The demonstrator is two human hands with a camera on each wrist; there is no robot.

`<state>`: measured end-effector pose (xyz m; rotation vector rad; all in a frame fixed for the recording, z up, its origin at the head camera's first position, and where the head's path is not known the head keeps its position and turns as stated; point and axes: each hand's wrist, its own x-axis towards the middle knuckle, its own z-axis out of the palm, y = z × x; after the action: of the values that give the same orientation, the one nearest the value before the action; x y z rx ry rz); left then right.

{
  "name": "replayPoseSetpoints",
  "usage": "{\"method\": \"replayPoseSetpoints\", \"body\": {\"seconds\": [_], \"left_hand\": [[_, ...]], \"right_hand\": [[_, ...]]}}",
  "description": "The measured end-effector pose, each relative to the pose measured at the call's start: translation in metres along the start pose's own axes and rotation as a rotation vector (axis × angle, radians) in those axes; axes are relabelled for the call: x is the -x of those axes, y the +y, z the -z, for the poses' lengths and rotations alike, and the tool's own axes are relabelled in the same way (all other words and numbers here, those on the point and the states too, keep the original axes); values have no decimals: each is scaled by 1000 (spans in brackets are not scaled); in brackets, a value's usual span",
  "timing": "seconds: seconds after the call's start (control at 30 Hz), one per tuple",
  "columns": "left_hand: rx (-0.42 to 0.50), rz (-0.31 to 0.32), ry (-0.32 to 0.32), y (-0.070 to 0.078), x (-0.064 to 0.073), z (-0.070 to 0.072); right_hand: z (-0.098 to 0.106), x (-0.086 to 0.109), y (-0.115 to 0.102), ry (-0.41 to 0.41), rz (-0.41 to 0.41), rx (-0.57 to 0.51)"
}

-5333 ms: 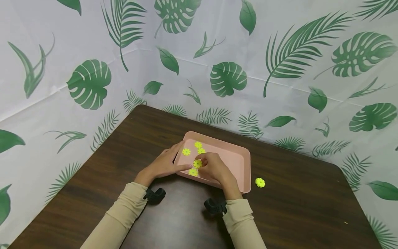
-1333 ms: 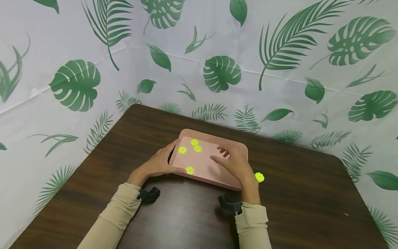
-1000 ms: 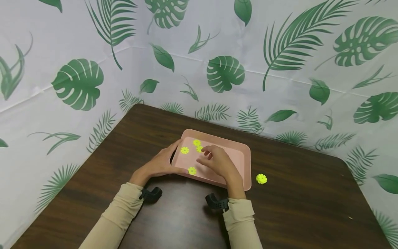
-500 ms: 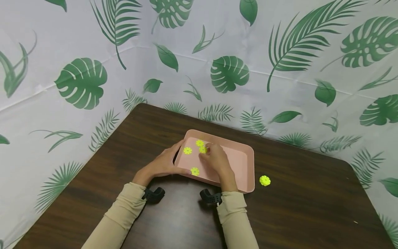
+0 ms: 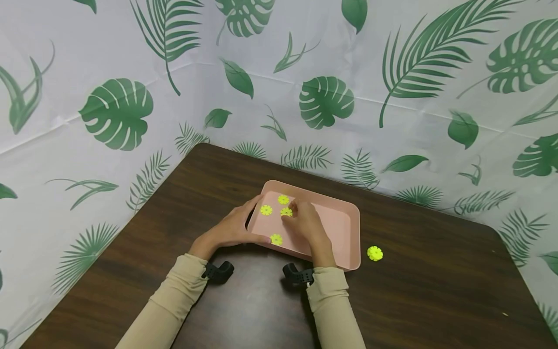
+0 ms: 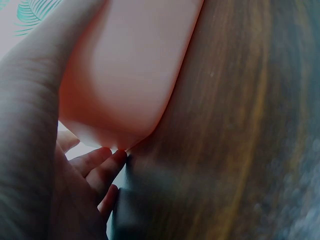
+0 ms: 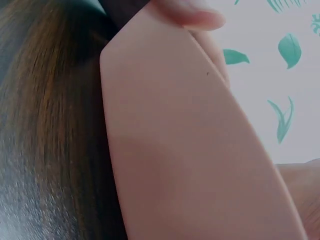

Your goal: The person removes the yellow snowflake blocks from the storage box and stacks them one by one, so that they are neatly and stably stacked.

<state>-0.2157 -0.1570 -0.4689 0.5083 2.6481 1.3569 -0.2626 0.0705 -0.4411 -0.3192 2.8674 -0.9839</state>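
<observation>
A shallow pink tray (image 5: 344,232) stands on the dark wooden table. My left hand (image 5: 233,228) grips its left end, thumb over the front rim; in the left wrist view its fingertips touch the tray's end wall. Inside the tray, my right hand (image 5: 307,223) pinches a small yellow flower-shaped disc (image 5: 286,212) with a notched rim. Three like discs lie around it: a back disc (image 5: 283,199), a left disc (image 5: 266,210), and a front disc (image 5: 276,239) by my left thumb. In the right wrist view the tray wall hides the discs.
To the right of the tray a yellow clump (image 5: 375,253), seemingly of stacked discs, lies on the table (image 5: 436,271). A tiny pale scrap (image 5: 505,314) is farther right. A leaf-patterned white sheet (image 5: 261,87) hangs behind the table. Both wrists wear black straps (image 5: 219,272).
My right hand has moved left and down onto a disc, which now lies farther from the back disc. One front disc seen earliest has left the tray. My left hand stays at the tray.
</observation>
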Motion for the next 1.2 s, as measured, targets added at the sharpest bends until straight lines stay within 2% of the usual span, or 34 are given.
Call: {"method": "replayPoseSetpoints", "body": {"seconds": [0.3, 0.67, 0.87, 1.03, 1.2], "left_hand": [[4, 4, -7, 2, 0, -2], [-1, 10, -13, 5, -2, -4], [-10, 8, -21, 7, -3, -5], [-3, 10, -16, 4, -1, -4], [6, -2, -2, 1, 1, -2]], "right_hand": [[7, 2, 1, -23, 95, -4], [10, 6, 5, -14, 58, -11], [14, 7, 9, 3, 80, -31], [25, 13, 9, 26, 104, -43], [43, 21, 10, 60, 165, -31]]}}
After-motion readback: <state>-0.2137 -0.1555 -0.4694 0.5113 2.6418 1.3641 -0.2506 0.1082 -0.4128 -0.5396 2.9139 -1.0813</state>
